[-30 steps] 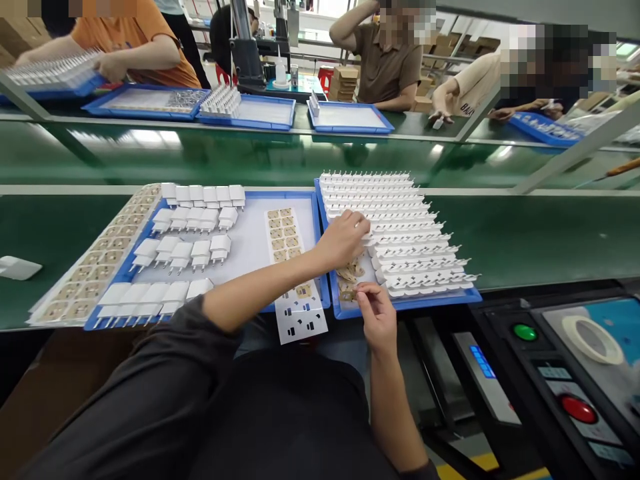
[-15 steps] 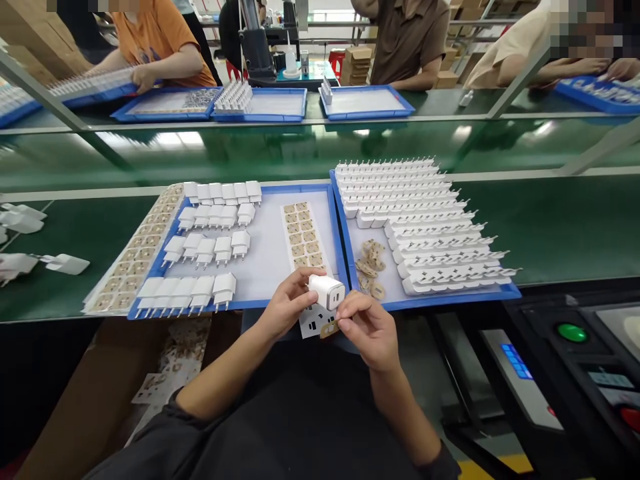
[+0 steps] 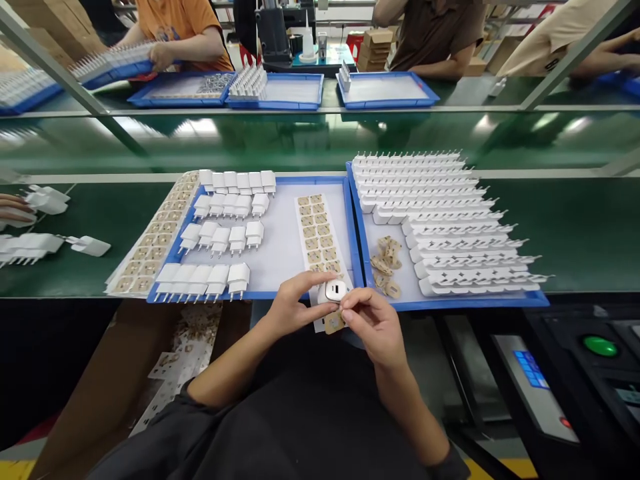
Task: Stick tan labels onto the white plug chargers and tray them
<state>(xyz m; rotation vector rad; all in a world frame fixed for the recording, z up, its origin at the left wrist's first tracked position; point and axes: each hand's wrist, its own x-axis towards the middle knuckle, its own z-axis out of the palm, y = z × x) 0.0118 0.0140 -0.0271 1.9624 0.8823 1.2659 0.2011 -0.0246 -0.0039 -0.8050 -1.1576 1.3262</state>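
Observation:
A white charger plug (image 3: 335, 290) is pinched between the thumb and fingers of my left hand (image 3: 290, 305), its face with the dark port slot turned towards me. My right hand (image 3: 375, 323) is closed just to the right of it, thumb and forefinger pinching a small tan sticker (image 3: 333, 323) under the charger. The fingertips of both hands nearly meet at the charger's lower edge. Behind my hands, a sheet of tan stickers (image 3: 320, 233) lies in the blue-rimmed left tray (image 3: 285, 267), beside several rows of white chargers (image 3: 220, 240).
The right tray (image 3: 363, 267) carries dense rows of chargers (image 3: 450, 220) and a pile of loose tan pieces (image 3: 387, 257). More sticker sheets (image 3: 155, 240) lean at the left. A co-worker's hand (image 3: 15, 208) is at the far left near loose chargers (image 3: 89, 246). A green-button machine (image 3: 600, 345) stands right.
My left hand has turned the charger so its port face points more directly at me. My right fingertips have come up close against it. A co-worker's hand has appeared at the left edge.

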